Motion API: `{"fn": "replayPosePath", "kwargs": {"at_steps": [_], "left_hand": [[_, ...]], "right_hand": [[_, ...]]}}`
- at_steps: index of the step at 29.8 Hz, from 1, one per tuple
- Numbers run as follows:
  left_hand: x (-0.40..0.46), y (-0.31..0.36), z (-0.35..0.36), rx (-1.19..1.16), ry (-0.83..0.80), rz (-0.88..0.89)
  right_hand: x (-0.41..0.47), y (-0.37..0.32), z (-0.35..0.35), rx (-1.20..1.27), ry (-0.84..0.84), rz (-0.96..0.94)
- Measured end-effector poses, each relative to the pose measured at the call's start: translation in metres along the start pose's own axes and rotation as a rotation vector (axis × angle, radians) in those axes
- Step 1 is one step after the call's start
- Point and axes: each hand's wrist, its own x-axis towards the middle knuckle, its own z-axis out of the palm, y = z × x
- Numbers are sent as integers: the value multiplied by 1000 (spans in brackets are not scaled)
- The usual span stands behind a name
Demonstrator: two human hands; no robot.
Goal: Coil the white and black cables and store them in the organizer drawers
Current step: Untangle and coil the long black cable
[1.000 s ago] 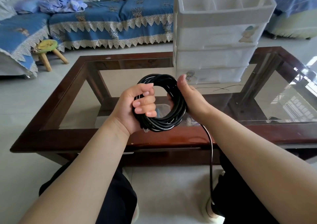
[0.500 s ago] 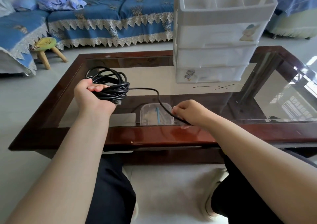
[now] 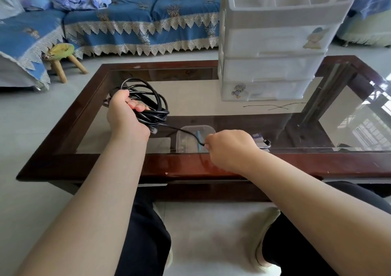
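My left hand (image 3: 124, 115) grips a coiled black cable (image 3: 148, 104) above the left part of the glass coffee table (image 3: 190, 165). A clear plug end hangs just below that hand. One loose strand runs from the coil down to my right hand (image 3: 229, 149), which pinches it over the table's front edge. The white plastic organizer (image 3: 273, 41) with three shut drawers stands at the back right of the table, its top tray divided into compartments. No white cable is in sight.
A clear plastic box (image 3: 195, 140) lies on the shelf under the glass, between my hands. A thin dark wire (image 3: 273, 106) lies on the glass before the organizer. A small stool (image 3: 63, 58) and a blue-covered sofa (image 3: 137, 22) stand behind the table.
My hands have parted: the left carried the coil left and away, and the right slid down the loose strand to the table's front edge. Since half a second ago, little has moved.
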Motion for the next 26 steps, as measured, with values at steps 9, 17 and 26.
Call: {"fn": "replayPosePath", "kwargs": {"at_steps": [9,17,26], "left_hand": [[11,-3,3,504,91,207],[11,-18,2,882,-88,145],[-21,-51,4,1271,-708,-170]], "right_hand": [[-28,-8,-40,181,312,-345],[-22,17,-52,273,266,-242],[-3,37,-54,781,277,-129]]}}
